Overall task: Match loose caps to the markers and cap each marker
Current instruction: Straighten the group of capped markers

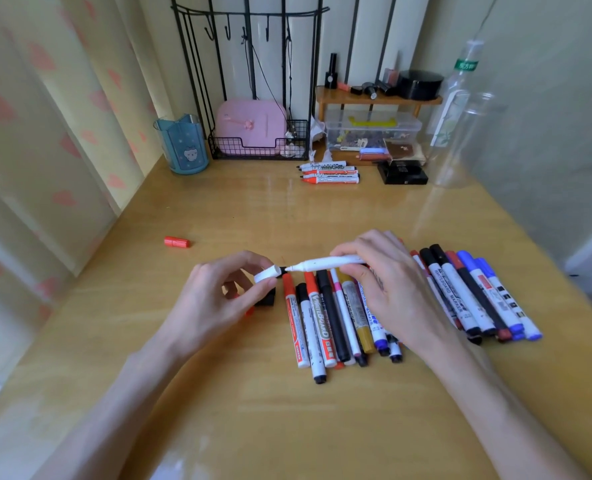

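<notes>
My right hand (388,282) holds a white marker (325,263) level above the desk, its bare tip pointing left. My left hand (218,299) pinches a white cap (267,274) just left of that tip, its open end facing the tip, a small gap between them. Under my hands lies a row of several capped markers (325,320) in red, black, pink, yellow and blue. A second row of capped markers (474,292) lies to the right. A loose red cap (176,242) rests on the desk at the left. Dark caps (265,299) lie partly hidden under my left hand.
Several uncapped markers (329,174) lie side by side at the back of the wooden desk (287,410). Behind them stand a blue pen holder (182,143), a wire rack with a pink case (251,124), a clear storage box (372,131) and clear plastic bottles (460,116).
</notes>
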